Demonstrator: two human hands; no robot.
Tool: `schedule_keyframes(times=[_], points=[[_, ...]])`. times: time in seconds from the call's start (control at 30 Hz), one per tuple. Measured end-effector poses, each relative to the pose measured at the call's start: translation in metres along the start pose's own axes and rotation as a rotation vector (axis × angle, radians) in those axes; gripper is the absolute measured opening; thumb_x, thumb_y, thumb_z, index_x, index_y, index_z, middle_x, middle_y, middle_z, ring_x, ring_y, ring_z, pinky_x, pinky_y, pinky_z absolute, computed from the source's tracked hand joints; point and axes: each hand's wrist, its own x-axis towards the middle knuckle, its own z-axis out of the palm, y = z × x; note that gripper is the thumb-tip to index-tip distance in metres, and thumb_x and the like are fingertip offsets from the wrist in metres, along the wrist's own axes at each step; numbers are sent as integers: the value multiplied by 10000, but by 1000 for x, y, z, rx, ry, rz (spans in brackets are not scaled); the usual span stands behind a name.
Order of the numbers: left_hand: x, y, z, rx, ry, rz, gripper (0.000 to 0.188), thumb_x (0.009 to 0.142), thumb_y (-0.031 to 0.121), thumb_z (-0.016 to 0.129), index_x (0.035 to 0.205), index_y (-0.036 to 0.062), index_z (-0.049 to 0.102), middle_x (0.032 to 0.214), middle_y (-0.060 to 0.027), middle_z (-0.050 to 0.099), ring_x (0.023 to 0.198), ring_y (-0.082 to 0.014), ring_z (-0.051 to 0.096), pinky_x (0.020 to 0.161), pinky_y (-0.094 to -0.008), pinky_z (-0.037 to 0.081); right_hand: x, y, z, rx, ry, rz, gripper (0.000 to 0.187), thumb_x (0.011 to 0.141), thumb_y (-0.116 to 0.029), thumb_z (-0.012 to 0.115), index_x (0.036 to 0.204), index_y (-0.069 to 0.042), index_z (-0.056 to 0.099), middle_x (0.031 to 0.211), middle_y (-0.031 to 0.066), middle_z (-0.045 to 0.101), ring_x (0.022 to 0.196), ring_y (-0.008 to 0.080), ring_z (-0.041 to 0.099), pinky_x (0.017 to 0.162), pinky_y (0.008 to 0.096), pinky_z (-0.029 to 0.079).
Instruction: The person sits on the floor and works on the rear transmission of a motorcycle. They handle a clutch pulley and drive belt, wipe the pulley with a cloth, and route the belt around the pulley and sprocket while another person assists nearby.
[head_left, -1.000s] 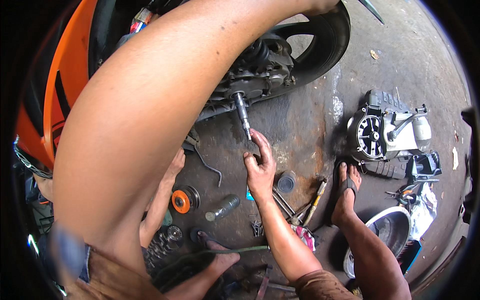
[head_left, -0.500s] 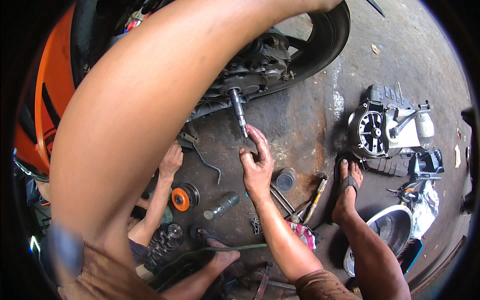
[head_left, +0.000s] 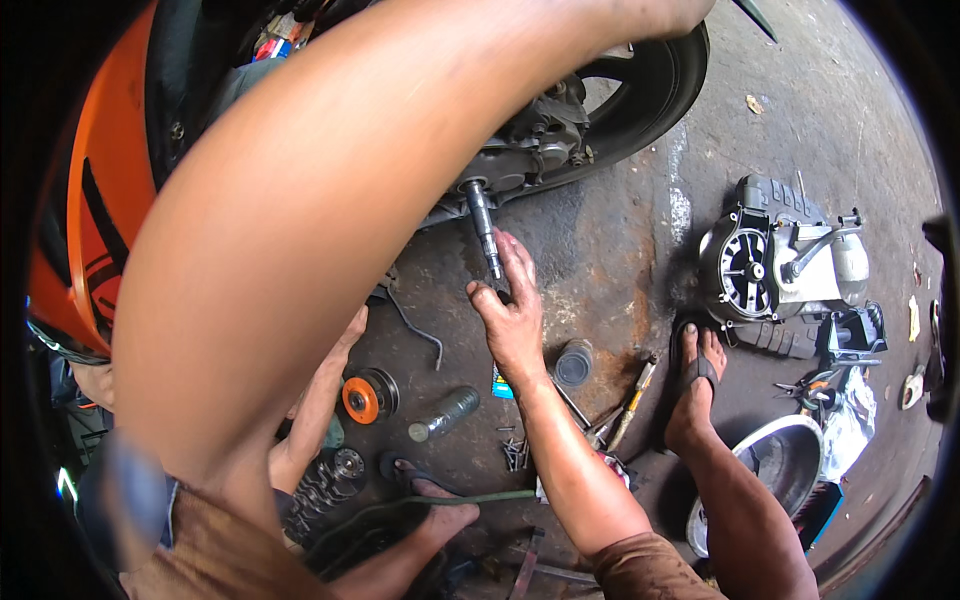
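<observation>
A bare metal shaft (head_left: pixel 482 225) juts toward me out of the engine case (head_left: pixel 510 170) beside the rear wheel. My right hand (head_left: pixel 515 320) is at its free end, thumb and fingers apart. The fingers lie stretched alongside the shaft, seemingly touching it, and are not closed round it. My left arm stretches large across the upper left and covers much of the motorbike. Only the edge of my left hand (head_left: pixel 685 12) shows at the top, above the tyre (head_left: pixel 690 75); its fingers are out of the picture.
Another person's forearm (head_left: pixel 315 410) reaches in at left. On the floor lie an orange-faced clutch part (head_left: pixel 368 397), a clear bottle (head_left: pixel 445 413), loose bolts (head_left: pixel 515 452) and a yellow-handled tool (head_left: pixel 635 400). At right are a removed engine cover (head_left: pixel 770 265) and a metal basin (head_left: pixel 800 425).
My right hand has moved slightly up and left along the shaft, its fingers now beside it. The other person's hand has slipped further behind my left arm.
</observation>
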Motion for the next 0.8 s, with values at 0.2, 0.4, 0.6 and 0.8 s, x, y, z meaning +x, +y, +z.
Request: schedule_keyframes(times=[0.2, 0.4, 0.6, 0.8], points=[[-21, -25, -1, 49, -51, -102, 455, 889, 138, 644, 1304, -34, 570, 1260, -224, 644, 1139, -323, 651, 958, -424, 531, 15, 1, 0, -46, -56, -17, 730, 788, -118, 713, 1467, -31, 462, 1479, 206, 432, 1396, 321, 423, 1150, 373, 335], [-5, 11, -6, 19, 15, 34, 446, 879, 123, 650, 1289, -39, 580, 1245, -214, 656, 1124, -315, 661, 941, -418, 543, 25, 6, -1, 80, -124, 43, 762, 777, -157, 720, 1469, -4, 443, 1467, 202, 451, 1395, 313, 428, 1152, 371, 328], [-46, -1, -33, 78, -227, -258, 437, 846, 127, 699, 1248, -14, 605, 1206, -210, 664, 1102, -332, 664, 923, -415, 554, 32, 11, 4, 244, -167, 214, 791, 796, -181, 706, 1507, -26, 398, 1483, 187, 457, 1400, 290, 423, 1153, 362, 323], [-27, -9, -11, 37, -44, -104, 388, 862, 123, 674, 1229, 8, 622, 1202, -192, 670, 1115, -324, 659, 946, -429, 536, 48, 5, 2, 123, -255, 176, 894, 781, -183, 714, 1565, -70, 299, 1538, 195, 400, 1437, 302, 379, 1169, 366, 303]])
